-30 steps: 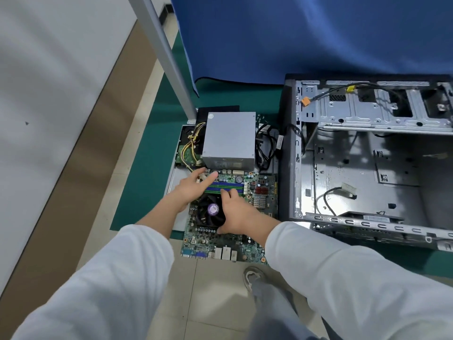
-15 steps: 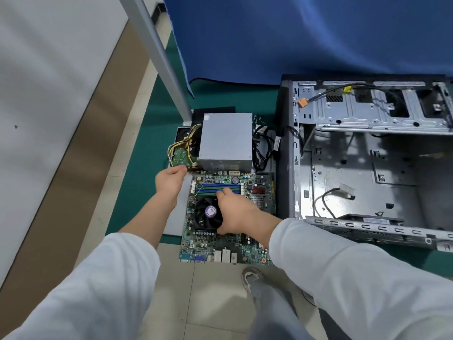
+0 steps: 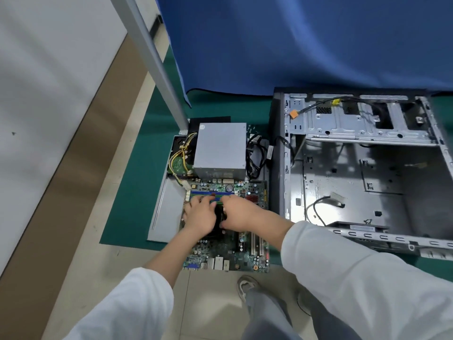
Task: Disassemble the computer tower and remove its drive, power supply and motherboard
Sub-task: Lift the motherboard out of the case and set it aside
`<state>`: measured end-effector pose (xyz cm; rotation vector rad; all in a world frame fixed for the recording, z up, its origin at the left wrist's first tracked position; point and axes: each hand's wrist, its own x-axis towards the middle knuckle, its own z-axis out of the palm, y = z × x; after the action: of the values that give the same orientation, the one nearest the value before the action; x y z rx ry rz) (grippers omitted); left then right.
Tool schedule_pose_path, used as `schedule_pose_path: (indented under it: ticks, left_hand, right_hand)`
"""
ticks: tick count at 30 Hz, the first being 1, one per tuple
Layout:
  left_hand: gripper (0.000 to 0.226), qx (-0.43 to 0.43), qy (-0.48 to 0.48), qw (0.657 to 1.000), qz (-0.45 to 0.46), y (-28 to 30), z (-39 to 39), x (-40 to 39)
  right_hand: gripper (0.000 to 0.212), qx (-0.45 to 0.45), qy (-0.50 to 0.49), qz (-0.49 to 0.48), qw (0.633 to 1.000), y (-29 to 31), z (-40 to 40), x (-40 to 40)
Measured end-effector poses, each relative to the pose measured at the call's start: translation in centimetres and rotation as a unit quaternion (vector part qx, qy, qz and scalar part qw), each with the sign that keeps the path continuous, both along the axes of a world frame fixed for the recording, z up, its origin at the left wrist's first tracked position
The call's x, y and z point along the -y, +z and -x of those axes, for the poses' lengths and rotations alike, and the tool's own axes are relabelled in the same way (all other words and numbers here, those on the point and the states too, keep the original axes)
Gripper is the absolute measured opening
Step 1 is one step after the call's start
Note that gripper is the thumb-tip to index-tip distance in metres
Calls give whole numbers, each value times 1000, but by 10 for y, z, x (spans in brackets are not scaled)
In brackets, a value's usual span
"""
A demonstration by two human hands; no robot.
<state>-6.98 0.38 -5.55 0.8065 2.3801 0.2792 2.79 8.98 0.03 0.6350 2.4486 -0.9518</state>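
Green motherboard (image 3: pixel 225 253) lies flat on the floor, both hands on its black cooler fan (image 3: pixel 219 217): left hand (image 3: pixel 199 214) and right hand (image 3: pixel 239 212) curled around it. Behind the board sits the grey metal power supply box (image 3: pixel 220 146); right of it, the empty silver tower case (image 3: pixel 367 168)

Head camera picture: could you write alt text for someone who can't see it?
A person's left hand and right hand rest on a green motherboard lying on the floor, at its black cooler fan. A grey power supply sits just beyond it, and the emptied computer tower lies open to the right.
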Motion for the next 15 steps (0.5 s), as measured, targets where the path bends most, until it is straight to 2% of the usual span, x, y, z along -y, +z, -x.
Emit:
schedule_pose_path:
  ticks: [2,5,7,10,12,15]
  left_hand:
    - [35,-2,23,1000,-12,1,-3,-1]
    - [28,19,66,998,-6,8,-4,-6]
    - [27,-9,105,994,8,17,-7,-17]
    - [29,-44,113,992,-26,39,-23,-47]
    - [33,7,68,994,-84,55,-44,-76]
    - [63,151,47,980,-123,76,-90,-121]
  right_hand:
    - [44,-44,-25,-5,999,22,-10,-15]
    - [39,-120,-84,15,989,55,-36,-40]
    - [31,-161,-139,29,977,72,-59,-64]
    - [24,-166,-212,5,963,82,-95,-111]
    - [20,-146,-254,-19,956,80,-119,-143]
    - [19,-121,-298,-65,945,71,-149,-183]
